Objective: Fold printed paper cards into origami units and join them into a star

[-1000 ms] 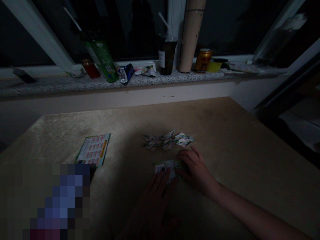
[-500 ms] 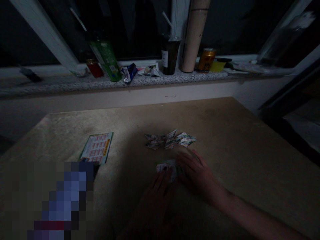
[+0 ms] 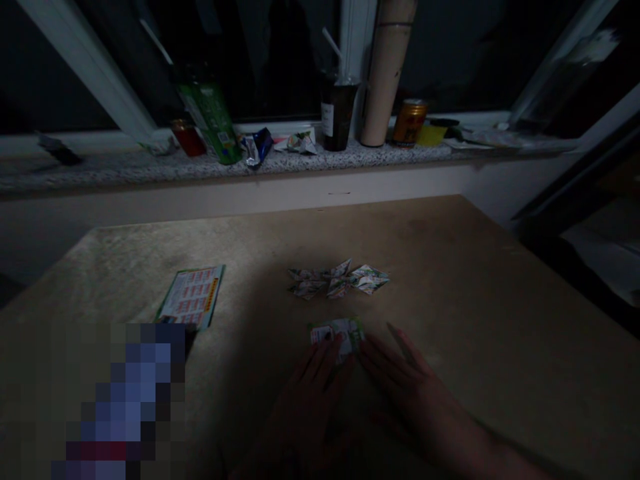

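A small printed sheet of paper (image 3: pixel 345 328) lies flat on the table close to me, in dim light. On its lower left part rest the fingertips of my left hand (image 3: pixel 313 387), the fingers stretched out. My right hand (image 3: pixel 410 373) lies low at the sheet's right edge with straight fingers and the thumb held apart. Whether its fingertips touch the paper I cannot tell. Just beyond the sheet, several folded pieces of printed paper (image 3: pixel 370 279) with pointed ends sit in a row.
A stack of printed sheets (image 3: pixel 193 293) lies on the table (image 3: pixel 425 233) at left. Along the granite sill (image 3: pixel 290 160) stand a green bottle (image 3: pixel 213 120), a dark cup with straw (image 3: pixel 336 120), a cardboard tube (image 3: pixel 384 73) and an orange can (image 3: pixel 410 123). Pixelation covers the lower left.
My right hand has drawn back towards me from the sheet's top right corner, uncovering its right part. My left hand stays on the paper.
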{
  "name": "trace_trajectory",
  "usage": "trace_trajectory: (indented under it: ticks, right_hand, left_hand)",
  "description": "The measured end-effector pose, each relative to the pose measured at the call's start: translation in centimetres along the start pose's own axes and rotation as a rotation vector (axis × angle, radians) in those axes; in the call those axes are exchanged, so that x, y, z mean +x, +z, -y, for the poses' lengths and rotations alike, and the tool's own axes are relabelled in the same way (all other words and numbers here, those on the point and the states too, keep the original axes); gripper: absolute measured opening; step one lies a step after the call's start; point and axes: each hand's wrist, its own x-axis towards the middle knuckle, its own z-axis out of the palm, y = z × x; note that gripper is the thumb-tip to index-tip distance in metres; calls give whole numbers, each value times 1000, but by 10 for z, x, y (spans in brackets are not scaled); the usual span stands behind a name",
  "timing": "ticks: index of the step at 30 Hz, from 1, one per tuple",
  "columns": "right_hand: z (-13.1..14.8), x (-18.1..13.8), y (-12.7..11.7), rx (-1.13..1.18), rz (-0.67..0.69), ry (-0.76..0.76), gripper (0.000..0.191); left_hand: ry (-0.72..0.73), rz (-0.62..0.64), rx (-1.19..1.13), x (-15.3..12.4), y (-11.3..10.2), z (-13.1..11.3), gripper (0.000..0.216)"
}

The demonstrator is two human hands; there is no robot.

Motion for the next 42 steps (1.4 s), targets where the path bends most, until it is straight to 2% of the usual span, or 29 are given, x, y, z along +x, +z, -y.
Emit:
trace_trajectory:
  ticks: [5,9,16,22,31,34,38,42]
  right_hand:
    - [1,0,3,-5,-5,0,67]
    - [1,-2,10,-11,-35,34,64]
    - [4,0,11,-79,-42,-4,61]
    - [5,2,15,-36,46,-46,67]
    - [2,1,13,56,119,-18,69]
    - [2,1,12,47,126,-19,69]
    - [5,2,12,4,84,-35,67]
    - [9,5,16,-92,-24,-28,56]
  left_hand:
    - [-12,-87,45,-5,7,-9,85]
    - [-45,-52,-14,-9,10,-21,93]
    - [-90,38,-79,-7,-2,-24,81]
    - [-89,42,-83,-5,-9,-25,75]
    - [-91,-8,-9,-10,4,-22,83]
    - [-101,-37,1,-11,4,-22,78]
    - [-104,-39,5,-11,1,-23,75]
    - [-100,-32,15,-12,1,-23,73]
